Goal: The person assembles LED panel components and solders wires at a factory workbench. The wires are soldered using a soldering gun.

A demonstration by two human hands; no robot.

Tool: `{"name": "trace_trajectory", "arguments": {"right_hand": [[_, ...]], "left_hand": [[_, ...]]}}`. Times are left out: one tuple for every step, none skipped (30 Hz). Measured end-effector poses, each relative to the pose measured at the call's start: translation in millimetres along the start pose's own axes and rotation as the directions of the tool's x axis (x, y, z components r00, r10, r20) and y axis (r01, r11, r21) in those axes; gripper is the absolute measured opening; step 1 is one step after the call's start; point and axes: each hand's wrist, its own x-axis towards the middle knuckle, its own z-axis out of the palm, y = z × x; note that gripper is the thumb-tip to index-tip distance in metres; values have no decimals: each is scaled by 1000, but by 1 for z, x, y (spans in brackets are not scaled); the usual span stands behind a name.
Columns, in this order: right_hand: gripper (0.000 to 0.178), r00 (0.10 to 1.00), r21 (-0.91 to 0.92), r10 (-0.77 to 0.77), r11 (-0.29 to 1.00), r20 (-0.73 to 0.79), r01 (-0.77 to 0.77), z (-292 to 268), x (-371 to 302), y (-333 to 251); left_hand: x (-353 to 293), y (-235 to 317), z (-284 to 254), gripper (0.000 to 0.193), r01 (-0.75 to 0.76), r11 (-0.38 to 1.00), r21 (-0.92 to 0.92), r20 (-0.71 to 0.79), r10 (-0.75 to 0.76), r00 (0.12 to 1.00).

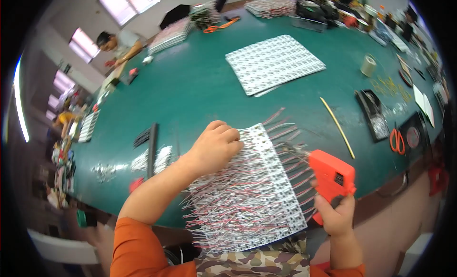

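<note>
A white sheet of small printed circuit boards lies at the table's near edge, partly over my lap. Many thin red and white wires run across it, and more stick out past its right edge. My left hand rests on the sheet's far left part, its fingers curled closed among the wires; what they pinch is hidden. In my right hand is an orange-red soldering gun, gripped by its handle. Its thin metal nose points left over the sheet's right edge, near the wire ends.
On the green table lie a stack of printed sheets, a yellow stick, a black tray, orange-handled scissors and a wire spool. Left of my arm, a dark bar separates wire bundles. Another person sits at the far left.
</note>
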Motion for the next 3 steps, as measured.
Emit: {"name": "trace_trajectory", "arguments": {"right_hand": [[48,999,118,29,993,-19,-27,1,-3,-3],[46,1000,221,-6,975,20,2,7,0,-12],[45,997,327,-41,945,59,19,14,2,-24]], "left_hand": [[-10,0,-7,28,26,1000,-12,-61,-26,998],[-19,2,-15,28,54,998,-21,-121,-56,991],[-36,2,-25,28,99,995,7,-115,-98,989]]}}
